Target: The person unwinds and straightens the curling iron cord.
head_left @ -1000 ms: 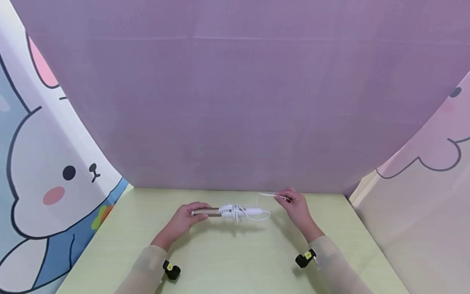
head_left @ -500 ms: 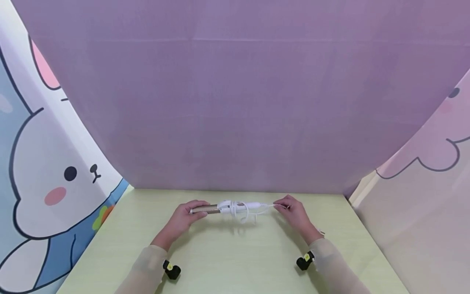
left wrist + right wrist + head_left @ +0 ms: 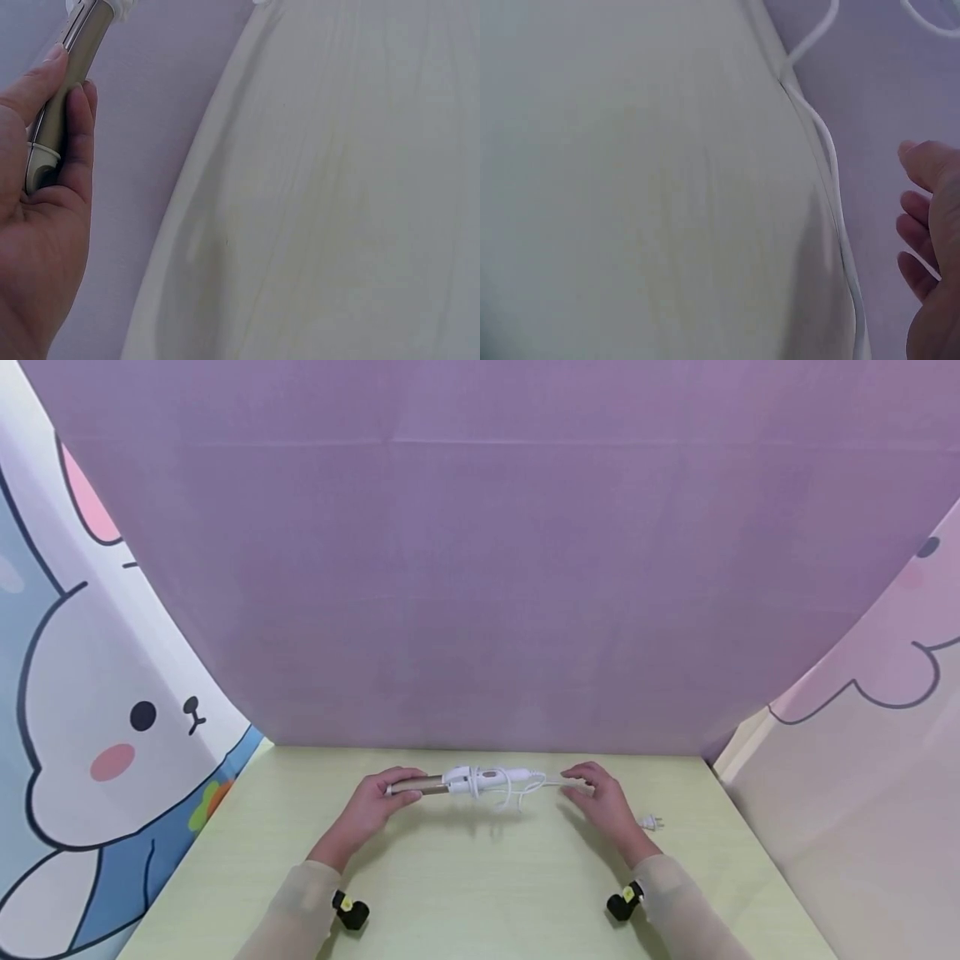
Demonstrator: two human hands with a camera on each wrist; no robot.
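Note:
My left hand [image 3: 375, 806] grips a curling iron [image 3: 491, 779] by its gold barrel, thumb on one side and fingers on the other. The iron is level above the table, its white handle pointing right. A white cord [image 3: 838, 195] is wound loosely round the handle, with loops hanging below, and runs on past my right hand [image 3: 606, 802]. That hand hovers beside the cord with fingers loosely bent and nothing between them; the right wrist view shows a gap between fingertips and cord. The white two-pin plug [image 3: 651, 822] shows just right of the right wrist.
Pale yellow-green table [image 3: 480, 893] lies under both hands, its far edge meeting a purple cloth backdrop [image 3: 480, 568]. Printed cartoon cloths hang at the left [image 3: 112, 718] and right [image 3: 877, 760]. A small black camera sits on each wrist.
My right hand has let go of the cord and its fingers have parted. The cord has loosened into hanging loops, and the plug has come into view by the right wrist. My left hand keeps its grip.

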